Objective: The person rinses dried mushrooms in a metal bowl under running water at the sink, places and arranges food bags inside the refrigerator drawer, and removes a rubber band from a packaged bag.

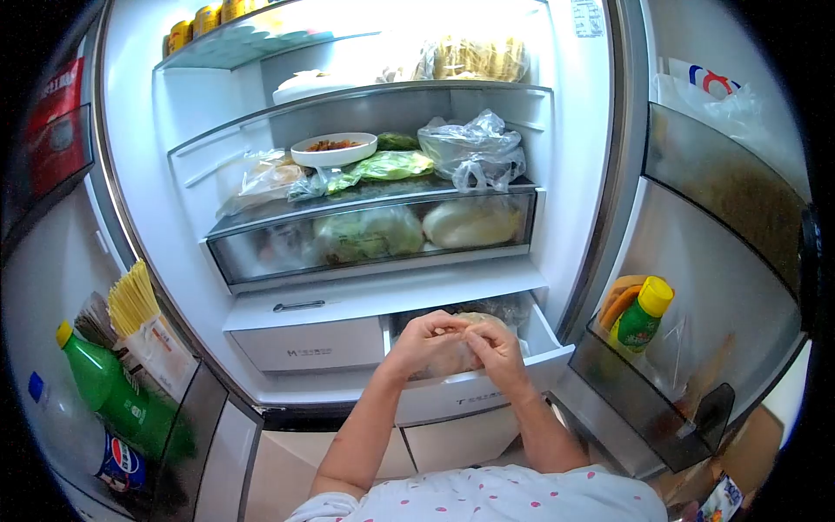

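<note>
Over the pulled-out lower right drawer [548, 355] of the refrigerator, both hands are close together with fingertips nearly meeting. My left hand [424, 342] is closed, its thumb and fingers pinching a clear plastic bag [450, 358]. Opposite it, my right hand [497, 350] pinches the same bag near its top. Pale, yellowish contents show through the plastic, but I cannot make out what they are. The hands hide much of the bag. Behind them, more crumpled clear plastic [509, 309] lies in the drawer.
A shut drawer [304, 345] sits to the left. Above are a clear-fronted crisper [374, 239] with cabbages and a shelf with a white dish [335, 157] and bagged vegetables. Both doors stand open, holding a green bottle [113, 387] at left and a yellow-capped bottle [642, 315] at right.
</note>
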The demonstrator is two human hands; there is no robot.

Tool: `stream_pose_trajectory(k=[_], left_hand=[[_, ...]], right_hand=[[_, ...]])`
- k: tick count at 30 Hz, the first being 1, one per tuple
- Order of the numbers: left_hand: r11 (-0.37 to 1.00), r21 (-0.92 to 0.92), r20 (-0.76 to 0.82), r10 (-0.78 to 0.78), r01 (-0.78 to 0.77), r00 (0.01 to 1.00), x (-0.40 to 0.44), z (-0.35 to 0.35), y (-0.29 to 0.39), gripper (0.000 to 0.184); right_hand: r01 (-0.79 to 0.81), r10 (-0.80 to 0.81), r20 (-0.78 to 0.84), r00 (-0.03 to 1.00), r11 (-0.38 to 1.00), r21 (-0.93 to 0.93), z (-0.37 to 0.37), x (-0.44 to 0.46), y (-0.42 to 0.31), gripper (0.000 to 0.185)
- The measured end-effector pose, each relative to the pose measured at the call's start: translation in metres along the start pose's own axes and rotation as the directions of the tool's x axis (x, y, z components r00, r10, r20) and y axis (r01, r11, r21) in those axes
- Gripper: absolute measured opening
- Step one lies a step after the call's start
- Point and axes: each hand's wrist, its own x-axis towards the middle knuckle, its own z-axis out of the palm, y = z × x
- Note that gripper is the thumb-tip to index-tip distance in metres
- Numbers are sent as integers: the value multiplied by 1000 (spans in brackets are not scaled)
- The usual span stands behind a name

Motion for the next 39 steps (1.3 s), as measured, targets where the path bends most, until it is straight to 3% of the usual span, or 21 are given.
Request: stream_pose_trajectory(k=[2,6,8,9,11,12,14,18,20,24,26,27,30,32,36,38,39], left_hand=[[993,-120,12,-6,7,1000,1,1,-2,18],[995,-95,18,35,-33,999,5,1,-5,16],[970,192,-63,162,-147,985,7,5,-4,15],[970,192,-61,161,-147,985,7,10,-2,15],[930,322,-270,268,-176,925,3,25,5,11],[931,320,-265,268,-178,926,2,28,7,11],[855,443,-329,435,-270,838,0,32,10,8],[826,468,-352,500,-313,791,-2,33,6,9],[811,480,-350,526,-334,775,-2,32,3,10],[903,308,-286,387,-298,876,-4,27,6,11],[984,154,-201,123,-93,972,-5,23,15,14],[983,156,-199,123,-93,972,-5,21,15,14],[968,247,-143,79,-42,986,-5,18,12,21],[972,233,-134,46,-14,990,-4,18,10,19],[972,217,-143,119,-87,983,-3,19,2,17],[966,254,-124,88,-54,988,-1,19,1,15],[965,255,-123,89,-55,988,0,19,1,15]], right_hand=[[-73,70,56,996,996,52,-3,0,0,14],[-57,53,59,997,997,57,-3,1,1,13],[36,-37,27,999,998,51,-2,1,5,12],[36,-37,25,999,998,51,1,1,4,12],[-84,116,-184,976,981,172,10,-1,-2,12],[-83,116,-190,975,982,172,15,-2,-4,12],[-45,156,-315,936,942,332,22,-4,-7,10],[-175,310,-284,907,892,416,18,0,-10,12],[-332,409,-80,909,827,455,7,5,-5,14],[-329,354,50,934,798,505,-9,7,-1,12],[-323,345,71,936,761,563,-12,7,3,10],[-321,345,69,936,760,565,-13,7,3,10],[-284,290,70,955,809,515,-16,7,0,9],[-266,250,89,964,911,315,-18,8,-10,7],[-256,230,138,963,944,210,-23,9,-15,8],[-143,154,56,986,975,-171,-19,10,-24,8],[-141,153,55,987,975,-171,-18,11,-27,8]])
